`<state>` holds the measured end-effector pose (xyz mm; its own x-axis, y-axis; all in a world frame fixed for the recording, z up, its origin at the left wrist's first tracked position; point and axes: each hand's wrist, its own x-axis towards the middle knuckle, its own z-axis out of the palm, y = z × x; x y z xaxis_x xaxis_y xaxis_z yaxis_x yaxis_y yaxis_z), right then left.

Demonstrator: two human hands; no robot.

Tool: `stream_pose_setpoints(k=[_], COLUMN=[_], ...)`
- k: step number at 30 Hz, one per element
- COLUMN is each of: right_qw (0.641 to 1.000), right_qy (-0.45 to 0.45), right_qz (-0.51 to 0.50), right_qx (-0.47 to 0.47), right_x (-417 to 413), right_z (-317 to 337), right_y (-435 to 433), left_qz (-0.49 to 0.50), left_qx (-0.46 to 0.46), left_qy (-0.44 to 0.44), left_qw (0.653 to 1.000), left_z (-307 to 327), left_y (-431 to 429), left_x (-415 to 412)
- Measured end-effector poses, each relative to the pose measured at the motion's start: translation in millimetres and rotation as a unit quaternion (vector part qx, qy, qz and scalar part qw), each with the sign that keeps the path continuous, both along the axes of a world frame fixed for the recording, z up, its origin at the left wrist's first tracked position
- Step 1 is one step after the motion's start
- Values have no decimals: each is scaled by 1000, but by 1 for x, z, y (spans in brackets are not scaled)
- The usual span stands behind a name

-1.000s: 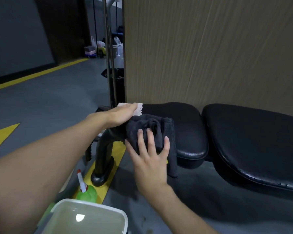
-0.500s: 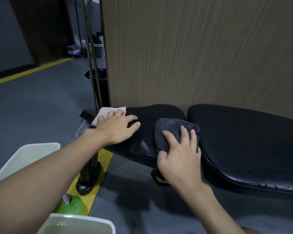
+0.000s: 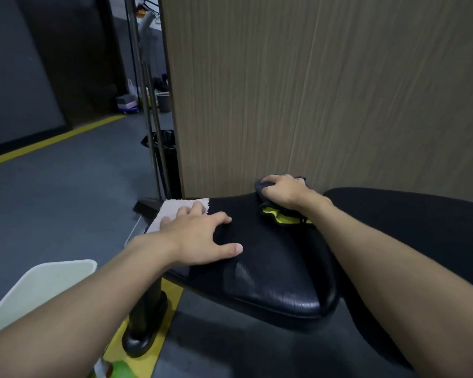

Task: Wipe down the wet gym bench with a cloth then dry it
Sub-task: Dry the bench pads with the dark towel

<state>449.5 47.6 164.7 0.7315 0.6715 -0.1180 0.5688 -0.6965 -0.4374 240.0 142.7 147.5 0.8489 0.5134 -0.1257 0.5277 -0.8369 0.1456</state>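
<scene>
Glossy, creased black leather bench seat point(image 3: 279, 293); matt wood-grain panel point(image 3: 325, 91).

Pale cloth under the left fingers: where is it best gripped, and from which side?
Probably its far edge, pinched from above: the pale cloth lies flat on the bench seat, and the left hand covers only its near part.

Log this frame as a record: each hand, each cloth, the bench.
left hand: flat, fingers spread, resting on pale cloth and seat pad
right hand: fingers curled over dark cloth at the pad's far edge
pale cloth: at the pad's left end, partly under left hand
dark cloth: bunched, yellow side showing
seat pad: black, by the wood-grain panel
</scene>
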Motion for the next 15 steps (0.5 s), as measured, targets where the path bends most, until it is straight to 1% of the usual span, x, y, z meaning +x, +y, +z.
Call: stream_pose_setpoints(k=[3,8,12,15], right_qw=[998,988,988,988], right_qy=[-1,-11,-25,-90], right_qz=[52,154,153,125], right_qx=[-29,-30,-8,26], right_x=[-2,-29,-28,-37], right_z=[2,-1,-1,-7], right_y=[31,77,56,32], left_qz=[0,-3,-10,-14], left_qx=[-15,-21,-36,-31], left_qy=[-4,0,9,10], left_qw=[1000,1000,999,999], left_z=[2,0,-1,-1], left_y=[3,9,14,13], left_x=[2,4,2,1])
